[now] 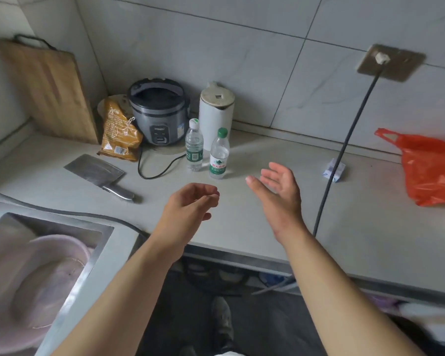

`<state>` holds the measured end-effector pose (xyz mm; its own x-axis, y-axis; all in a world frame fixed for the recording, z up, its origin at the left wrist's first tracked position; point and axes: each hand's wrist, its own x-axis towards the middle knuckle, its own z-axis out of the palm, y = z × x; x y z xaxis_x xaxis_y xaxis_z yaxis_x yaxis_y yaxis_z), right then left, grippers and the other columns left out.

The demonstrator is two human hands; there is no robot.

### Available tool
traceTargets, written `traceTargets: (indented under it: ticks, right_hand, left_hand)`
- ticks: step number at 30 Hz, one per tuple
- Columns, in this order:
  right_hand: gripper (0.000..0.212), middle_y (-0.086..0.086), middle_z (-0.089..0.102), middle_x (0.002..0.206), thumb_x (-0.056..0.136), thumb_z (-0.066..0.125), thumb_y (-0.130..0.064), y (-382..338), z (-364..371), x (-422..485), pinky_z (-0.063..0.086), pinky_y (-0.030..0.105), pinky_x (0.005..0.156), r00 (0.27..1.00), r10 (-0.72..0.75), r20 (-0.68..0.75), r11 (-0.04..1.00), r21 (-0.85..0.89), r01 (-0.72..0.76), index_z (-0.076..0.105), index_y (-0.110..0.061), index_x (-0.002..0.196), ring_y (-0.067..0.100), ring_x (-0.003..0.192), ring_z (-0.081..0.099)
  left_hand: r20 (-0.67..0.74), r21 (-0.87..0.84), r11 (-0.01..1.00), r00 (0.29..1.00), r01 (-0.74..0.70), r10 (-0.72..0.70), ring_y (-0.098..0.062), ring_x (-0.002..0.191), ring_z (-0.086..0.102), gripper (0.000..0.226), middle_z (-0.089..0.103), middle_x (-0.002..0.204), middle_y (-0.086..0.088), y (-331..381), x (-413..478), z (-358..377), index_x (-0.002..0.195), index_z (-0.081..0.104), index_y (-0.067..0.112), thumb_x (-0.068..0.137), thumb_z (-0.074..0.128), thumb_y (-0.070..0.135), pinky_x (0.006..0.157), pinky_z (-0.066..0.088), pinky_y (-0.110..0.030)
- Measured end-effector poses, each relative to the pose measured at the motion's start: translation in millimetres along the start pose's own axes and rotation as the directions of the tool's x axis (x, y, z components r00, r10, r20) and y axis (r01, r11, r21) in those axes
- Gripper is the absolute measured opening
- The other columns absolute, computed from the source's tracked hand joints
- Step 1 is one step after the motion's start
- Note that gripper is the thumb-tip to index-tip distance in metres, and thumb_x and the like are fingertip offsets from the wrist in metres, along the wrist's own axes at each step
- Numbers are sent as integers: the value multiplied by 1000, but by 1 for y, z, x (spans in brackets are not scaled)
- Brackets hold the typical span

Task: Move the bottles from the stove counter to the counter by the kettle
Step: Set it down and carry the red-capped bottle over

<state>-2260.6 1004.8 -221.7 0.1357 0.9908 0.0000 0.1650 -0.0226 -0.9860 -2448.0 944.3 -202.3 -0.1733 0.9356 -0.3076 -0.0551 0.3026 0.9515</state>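
The pale-capped bottle (194,147) and the green-capped bottle (219,156) stand upright, side by side, just in front of the white kettle (215,111) on the surface (267,214), which is where this job wants them. Both hands hover nearby, holding nothing: the left hand (190,204) loosely curled, the right hand (278,186) spread, palm inward. The stove isn't in sight, so I can't tell whether more bottles wait there.

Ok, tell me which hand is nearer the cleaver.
Left. The left hand hovers right of the cleaver; the right hand is farther right, beyond it.
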Motion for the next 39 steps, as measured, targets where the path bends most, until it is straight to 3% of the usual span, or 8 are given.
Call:
traceTargets:
  ticks: [8, 16, 20, 25, 28, 34, 39]
  right_hand:
    - [49, -9, 68, 125, 84, 83, -37, -16, -72, -65, 53, 32, 104, 991, 1, -137, 999, -46, -8, 58, -33, 125, 4, 116, 66]
    - [41, -4, 71, 117, 84, 82, -33, -13, -173, -127, 56, 47, 102, 924, 41, -379, 999, 31, -32, 61, -30, 119, 7, 109, 69]
    - [49, -7, 71, 116, 69, 81, -52, 0, -232, -171, 57, 48, 102, 868, 83, -490, 996, 73, -54, 63, -38, 112, 5, 109, 69]
    - [40, -4, 71, 121, 87, 81, -31, 21, -307, -233, 54, 46, 106, 807, 135, -575, 989, 125, -76, 63, -26, 122, 7, 114, 68]
    - [42, -4, 71, 122, 88, 81, -30, 37, -351, -271, 56, 44, 104, 765, 161, -623, 984, 161, -76, 63, -24, 126, 7, 114, 69]
    - [34, -9, 73, 116, 86, 80, -38, 71, -427, -356, 56, 48, 102, 646, 204, -735, 976, 202, -78, 62, -35, 115, 7, 110, 70]
    - [44, -18, 71, 107, 79, 78, -51, 98, -482, -431, 58, 47, 99, 435, 262, -861, 964, 251, -83, 62, -34, 116, 8, 106, 70]
  left_hand:
    - [201, 18, 999, 979, -41, 36, -27, 109, 74, 12, 80, 110, -10, 5, -42, 51, 96, 75, 21, 95, 68, 11, 100, 59, -50]
    - [413, 75, 992, 909, -102, 62, -27, 109, 74, 11, 79, 113, -11, 10, -85, 136, 98, 74, 18, 97, 67, 10, 100, 58, -51]
    - [522, 110, 988, 852, -113, 39, -29, 111, 73, 11, 78, 115, -12, 0, -121, 191, 98, 74, 17, 96, 67, 9, 97, 58, -46]
    - [619, 150, 981, 785, -123, 4, -28, 111, 73, 11, 78, 114, -10, -24, -175, 258, 97, 75, 20, 96, 68, 11, 90, 58, -39]
    - [664, 192, 974, 747, -120, -39, -28, 109, 73, 10, 76, 118, -15, -38, -213, 294, 103, 75, 17, 96, 68, 13, 86, 58, -37]
    - [754, 250, 946, 655, -207, -56, -27, 96, 71, 10, 79, 110, -14, -70, -291, 369, 100, 75, 18, 95, 70, 12, 90, 57, -46]
    - [840, 301, 919, 527, -255, -129, -35, 113, 72, 12, 78, 115, -14, -96, -355, 435, 105, 76, 14, 94, 71, 13, 100, 59, -49]
